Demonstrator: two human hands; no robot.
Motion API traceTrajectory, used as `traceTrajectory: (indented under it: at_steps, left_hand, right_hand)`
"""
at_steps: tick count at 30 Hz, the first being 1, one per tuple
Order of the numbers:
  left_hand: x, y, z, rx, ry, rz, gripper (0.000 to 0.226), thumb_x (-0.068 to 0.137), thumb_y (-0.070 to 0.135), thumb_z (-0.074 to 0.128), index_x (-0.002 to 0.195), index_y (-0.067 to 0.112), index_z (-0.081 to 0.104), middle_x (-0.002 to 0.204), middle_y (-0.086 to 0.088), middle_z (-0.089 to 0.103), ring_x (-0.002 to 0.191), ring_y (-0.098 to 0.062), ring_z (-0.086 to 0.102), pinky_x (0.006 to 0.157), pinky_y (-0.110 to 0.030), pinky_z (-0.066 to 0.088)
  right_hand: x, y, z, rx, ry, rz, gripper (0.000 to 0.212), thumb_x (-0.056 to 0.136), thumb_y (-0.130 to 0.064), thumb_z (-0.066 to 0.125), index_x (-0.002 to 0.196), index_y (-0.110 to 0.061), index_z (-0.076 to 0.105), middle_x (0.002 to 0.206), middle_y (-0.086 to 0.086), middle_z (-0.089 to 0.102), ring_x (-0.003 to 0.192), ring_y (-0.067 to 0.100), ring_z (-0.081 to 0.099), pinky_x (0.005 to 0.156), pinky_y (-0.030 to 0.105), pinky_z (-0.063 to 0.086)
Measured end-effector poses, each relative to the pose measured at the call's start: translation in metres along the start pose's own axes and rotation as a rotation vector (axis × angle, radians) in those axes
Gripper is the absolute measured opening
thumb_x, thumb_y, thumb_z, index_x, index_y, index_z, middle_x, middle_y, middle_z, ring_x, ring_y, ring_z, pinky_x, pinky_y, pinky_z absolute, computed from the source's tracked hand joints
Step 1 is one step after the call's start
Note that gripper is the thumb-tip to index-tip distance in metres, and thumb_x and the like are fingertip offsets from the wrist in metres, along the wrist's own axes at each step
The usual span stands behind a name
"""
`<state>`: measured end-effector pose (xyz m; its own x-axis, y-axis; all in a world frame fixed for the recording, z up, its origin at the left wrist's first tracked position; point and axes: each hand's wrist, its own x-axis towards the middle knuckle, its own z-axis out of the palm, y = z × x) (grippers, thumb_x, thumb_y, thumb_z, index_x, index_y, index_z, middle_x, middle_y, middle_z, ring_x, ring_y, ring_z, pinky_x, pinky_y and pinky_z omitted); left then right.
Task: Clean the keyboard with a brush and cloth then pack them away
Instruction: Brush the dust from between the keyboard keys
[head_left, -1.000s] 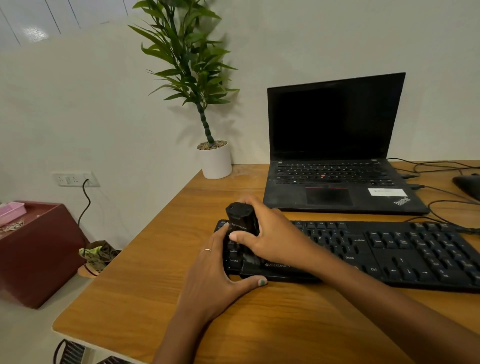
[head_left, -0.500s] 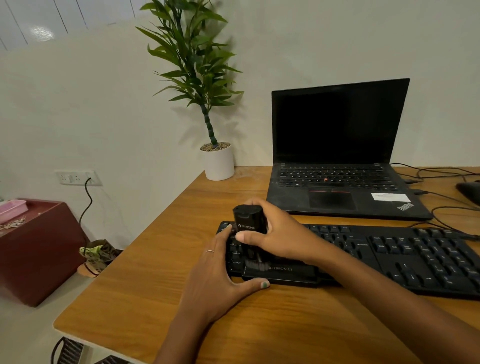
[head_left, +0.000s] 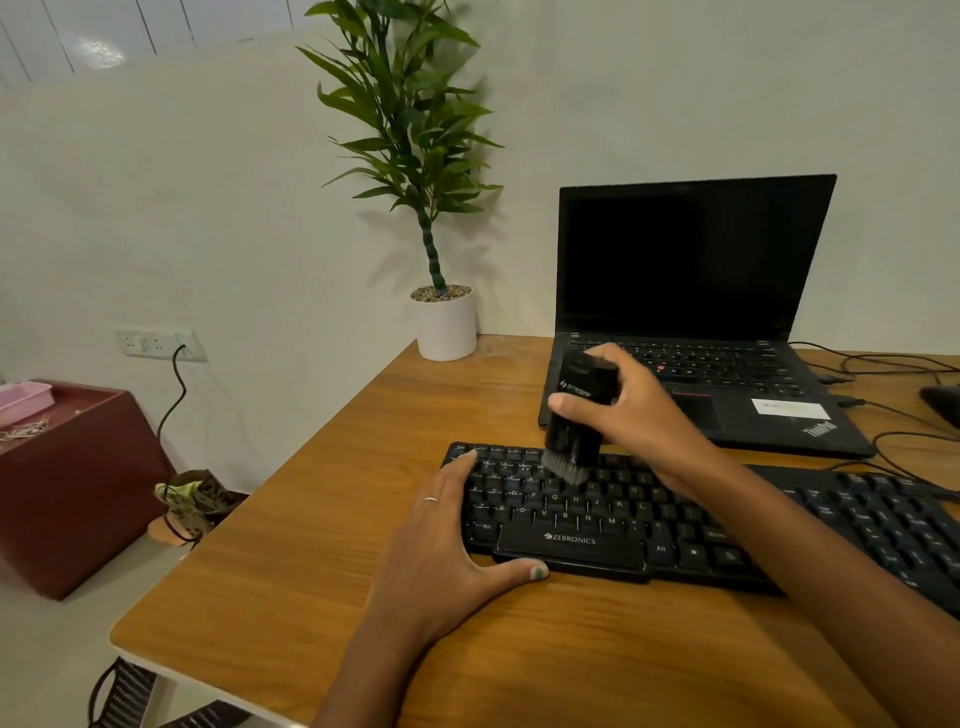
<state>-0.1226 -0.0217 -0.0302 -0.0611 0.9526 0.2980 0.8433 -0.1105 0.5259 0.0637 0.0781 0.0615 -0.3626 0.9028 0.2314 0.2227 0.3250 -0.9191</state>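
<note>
The brushing step is in hand: the right hand (head_left: 631, 410) grips a stubby black brush (head_left: 576, 415), its fingers (head_left: 563, 402) and thumb wrapped round the body, bristles down and touching the upper rows of keys at the left part of the keyboard (head_left: 675, 525). The left hand (head_left: 441, 540) lies flat and relaxed on the keyboard's left end, fingers straight, thumb along the front edge, steadying it on the desk (head_left: 291, 566). By my judgement the job is early; the next move calls for sweeping the bristles across the remaining rows toward the right end while the left hand holds the keyboard from sliding. No cloth is in view. A laptop (head_left: 696, 312) stands open just behind the keyboard.
</note>
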Motion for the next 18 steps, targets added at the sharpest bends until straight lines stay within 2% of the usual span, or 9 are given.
traceTrajectory:
  at_steps: [2, 5, 8, 10, 12, 14, 18]
  left_hand:
    - [0.001, -0.002, 0.001, 0.010, -0.003, 0.005, 0.119, 0.054, 0.090, 0.057, 0.150, 0.041, 0.007, 0.153, 0.023, 0.018, 0.132, 0.000, 0.028, 0.103, -0.021, 0.032]
    - [0.002, -0.004, 0.002, 0.028, -0.007, 0.005, 0.120, 0.054, 0.092, 0.053, 0.152, 0.039, 0.007, 0.156, 0.025, 0.004, 0.140, -0.001, 0.016, 0.111, -0.026, 0.026]
    - [0.003, -0.006, 0.003, 0.027, 0.003, 0.011, 0.119, 0.055, 0.092, 0.051, 0.152, 0.037, 0.007, 0.156, 0.024, 0.002, 0.142, -0.001, 0.011, 0.114, -0.028, 0.025]
    - [0.003, -0.006, 0.004, 0.040, 0.012, 0.016, 0.118, 0.058, 0.091, 0.051, 0.152, 0.036, 0.006, 0.157, 0.022, 0.002, 0.143, -0.002, 0.008, 0.114, -0.026, 0.022]
    - [0.003, -0.006, 0.005, 0.072, 0.019, 0.023, 0.119, 0.060, 0.092, 0.049, 0.153, 0.033, 0.004, 0.158, 0.020, 0.001, 0.144, -0.002, 0.003, 0.114, -0.024, 0.018]
    - [0.002, -0.006, 0.006, 0.093, 0.020, 0.025, 0.120, 0.060, 0.094, 0.044, 0.154, 0.032, 0.002, 0.160, 0.018, 0.000, 0.146, -0.003, -0.002, 0.115, -0.024, 0.011]
    - [0.001, -0.003, 0.005, 0.092, 0.011, 0.010, 0.116, 0.064, 0.092, 0.042, 0.155, 0.030, 0.003, 0.160, 0.017, -0.001, 0.146, -0.003, -0.007, 0.115, -0.023, 0.003]
  right_hand:
    - [0.002, -0.001, -0.007, 0.002, 0.069, -0.018, 0.030, 0.082, -0.019, 0.070, 0.105, -0.018, 0.052, 0.099, -0.002, 0.060, 0.092, 0.012, 0.060, 0.082, 0.035, 0.053]
    - [-0.001, 0.002, -0.007, -0.042, 0.058, -0.017, 0.033, 0.079, -0.017, 0.073, 0.106, -0.020, 0.056, 0.096, -0.006, 0.059, 0.088, 0.008, 0.059, 0.078, 0.030, 0.052]
    - [-0.003, 0.008, 0.002, -0.092, 0.024, 0.030, 0.028, 0.077, -0.015, 0.074, 0.099, -0.017, 0.057, 0.095, 0.002, 0.061, 0.089, 0.019, 0.062, 0.076, 0.035, 0.053]
    - [-0.003, 0.005, 0.004, -0.092, -0.049, 0.070, 0.025, 0.077, -0.012, 0.073, 0.095, -0.012, 0.056, 0.094, 0.010, 0.063, 0.087, 0.025, 0.064, 0.074, 0.038, 0.055]
    - [-0.002, -0.001, 0.005, -0.078, -0.202, 0.115, 0.025, 0.076, -0.011, 0.074, 0.094, -0.011, 0.057, 0.093, 0.010, 0.064, 0.083, 0.022, 0.066, 0.067, 0.031, 0.057]
    - [0.002, -0.002, 0.010, -0.117, -0.260, 0.109, 0.027, 0.075, -0.014, 0.076, 0.095, -0.013, 0.058, 0.094, 0.010, 0.065, 0.083, 0.021, 0.067, 0.068, 0.030, 0.058]
    - [0.023, 0.013, 0.029, -0.251, 0.040, -0.018, 0.027, 0.078, -0.018, 0.074, 0.097, -0.016, 0.056, 0.092, 0.005, 0.063, 0.081, 0.019, 0.064, 0.069, 0.033, 0.056]
